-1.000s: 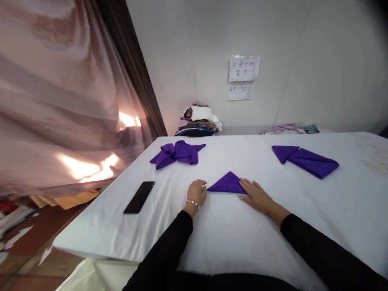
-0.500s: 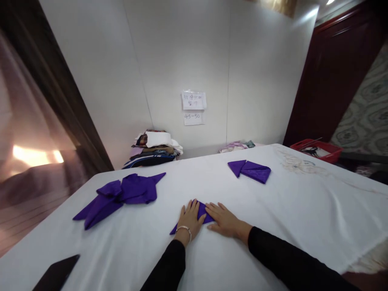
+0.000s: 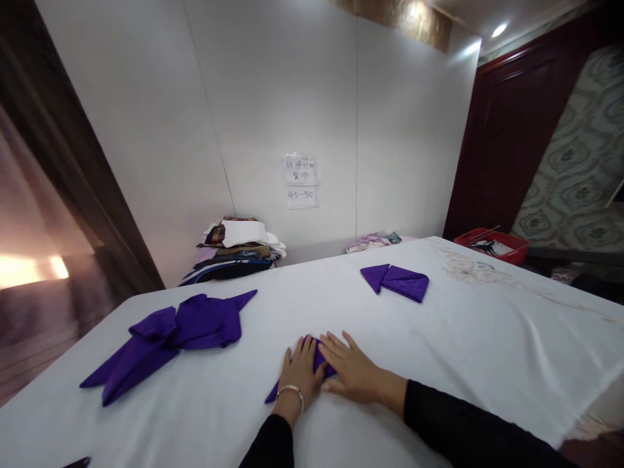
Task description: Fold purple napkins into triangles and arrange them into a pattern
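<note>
A folded purple cloth napkin [image 3: 318, 359] lies on the white tablecloth near the front, mostly covered by my hands. My left hand [image 3: 298, 374], with a bracelet at the wrist, rests flat on its left part, fingers stretched forward. From the right, my right hand [image 3: 351, 369] lies flat over the napkin's right edge, fingers extended, close beside the left thumb. One pointed corner sticks out to the left under my left hand. Neither hand grips anything.
Loosely folded purple napkins [image 3: 205, 322] lie at the left; another folded purple napkin [image 3: 402, 282] sits farther back right. Behind the table are a clothes pile [image 3: 238, 247], a smaller cloth heap [image 3: 370, 242] and a red basket [image 3: 514, 250]. A dark object [image 3: 78, 463] shows at the bottom left.
The camera view has shifted. My right hand has slid left over the napkin, covering more of it and closing the gap to my left hand, which stays flat on the napkin.
</note>
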